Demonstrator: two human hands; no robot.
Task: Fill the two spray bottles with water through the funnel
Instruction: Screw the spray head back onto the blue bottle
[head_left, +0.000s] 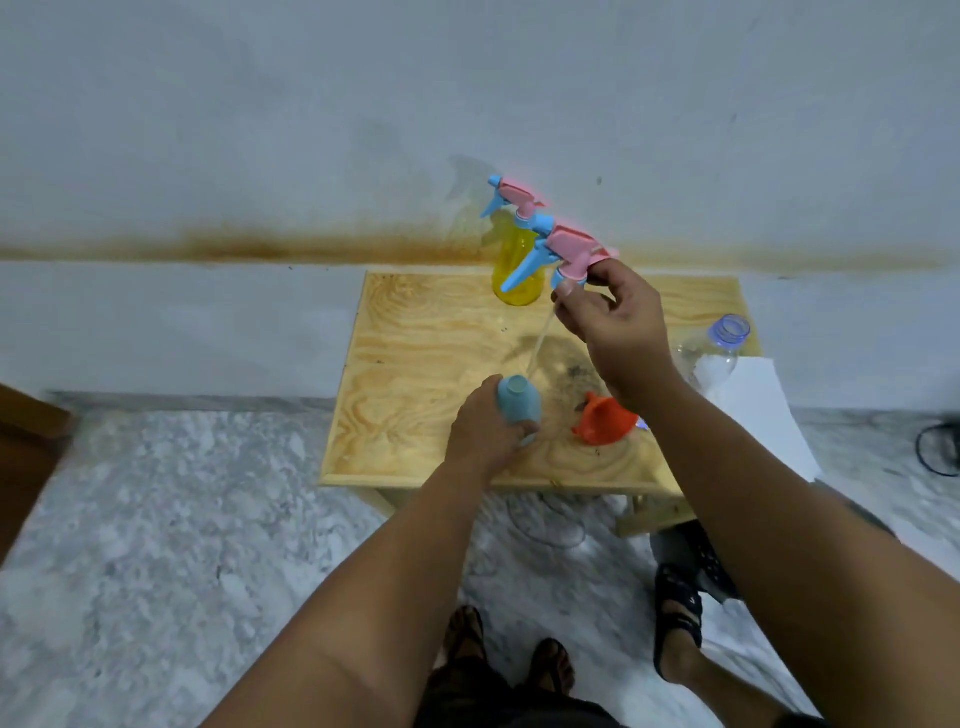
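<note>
Two spray bottles: the left hand grips the blue bottle on the wooden table; the yellow bottle stands near the wall. The right hand pinches a lifted spray head. One orange funnel, one clear bottle, seemingly uncapped.

Funnel partly hidden behind right forearm

tabletop: bare plywood, matt, visible grain
yellow bottle: translucent glossy plastic
blue bottle: matt plastic
funnel: smooth orange plastic
floor: polished mottled stone
</note>
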